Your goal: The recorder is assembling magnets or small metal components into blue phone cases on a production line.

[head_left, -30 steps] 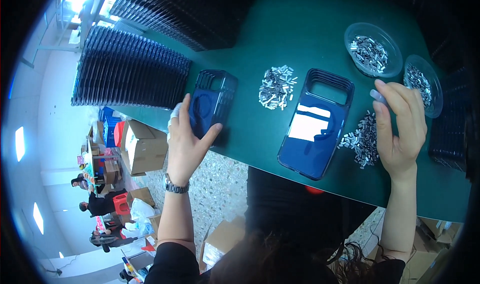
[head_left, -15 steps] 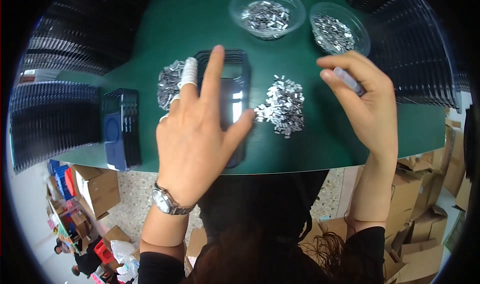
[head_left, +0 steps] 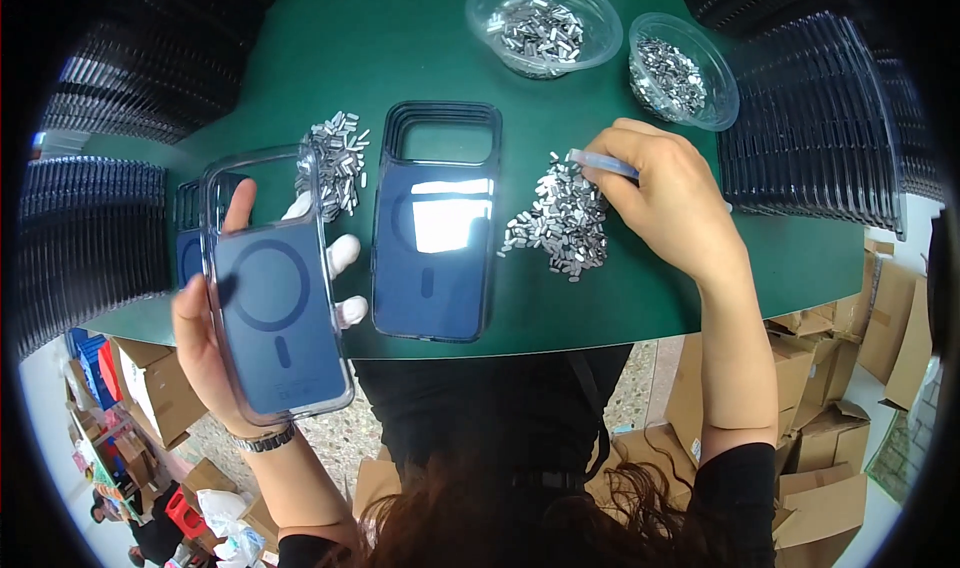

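Note:
My left hand (head_left: pixel 203 353) grips a blue see-through phone case (head_left: pixel 270 313) with a dark ring and a short bar on its back. White wraps cover some of its fingertips, which curl round the case's right edge. Between the thumb and fingers of my right hand (head_left: pixel 678 198) is a slim translucent stick (head_left: pixel 608 164). Its tip is at the upper edge of a pile of small silvery metal pieces (head_left: pixel 568 223). A stack of similar phone cases (head_left: pixel 432 313) lies between my hands. Behind the held case sits another pile of metal pieces (head_left: pixel 342 163), partly hidden.
Two transparent bowls, a larger one (head_left: pixel 545 66) and a smaller one (head_left: pixel 685 116), hold more metal pieces at the far side. Tall rows of cases flank the green table (head_left: pixel 400 38), at left (head_left: pixel 95 238) and right (head_left: pixel 800 133). Cardboard boxes (head_left: pixel 830 438) stand on the floor.
My left hand has left the central stack and moved left, now holding up a phone case. My right hand has moved left to the metal pile, bringing the stick's tip to it.

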Demonstrator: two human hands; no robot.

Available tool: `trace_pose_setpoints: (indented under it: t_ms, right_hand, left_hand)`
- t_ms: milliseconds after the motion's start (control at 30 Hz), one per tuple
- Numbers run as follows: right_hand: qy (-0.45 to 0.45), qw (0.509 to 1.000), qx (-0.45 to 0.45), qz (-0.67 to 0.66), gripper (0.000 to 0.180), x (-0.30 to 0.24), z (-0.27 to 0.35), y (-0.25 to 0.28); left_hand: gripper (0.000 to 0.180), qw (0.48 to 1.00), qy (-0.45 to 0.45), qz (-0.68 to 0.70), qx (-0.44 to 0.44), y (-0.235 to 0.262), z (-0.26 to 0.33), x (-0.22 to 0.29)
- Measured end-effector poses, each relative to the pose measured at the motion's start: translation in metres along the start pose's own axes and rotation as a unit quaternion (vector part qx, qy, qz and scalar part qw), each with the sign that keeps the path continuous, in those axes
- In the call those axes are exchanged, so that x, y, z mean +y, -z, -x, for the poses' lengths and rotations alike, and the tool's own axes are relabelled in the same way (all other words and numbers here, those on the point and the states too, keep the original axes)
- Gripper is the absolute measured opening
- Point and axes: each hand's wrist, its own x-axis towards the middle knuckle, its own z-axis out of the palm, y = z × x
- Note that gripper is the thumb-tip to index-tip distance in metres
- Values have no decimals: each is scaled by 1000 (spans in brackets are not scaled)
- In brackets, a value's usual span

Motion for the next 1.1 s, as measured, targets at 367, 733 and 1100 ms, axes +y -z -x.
trace_pose_setpoints:
  t_ms: [367,733,1100]
  right_hand:
    - [17,999,16,44,8,-15,-4,0]
    - [328,942,-56,-38,26,-121,-29,-9]
    - [343,933,-76,77,33,-116,-18,-12]
  left_hand:
    - [36,795,-105,-571,173,-13,12,-8]
    - [8,724,-117,-679,43,-33,2,-17]
    - [8,738,-99,-668,3,-37,-2,-25]
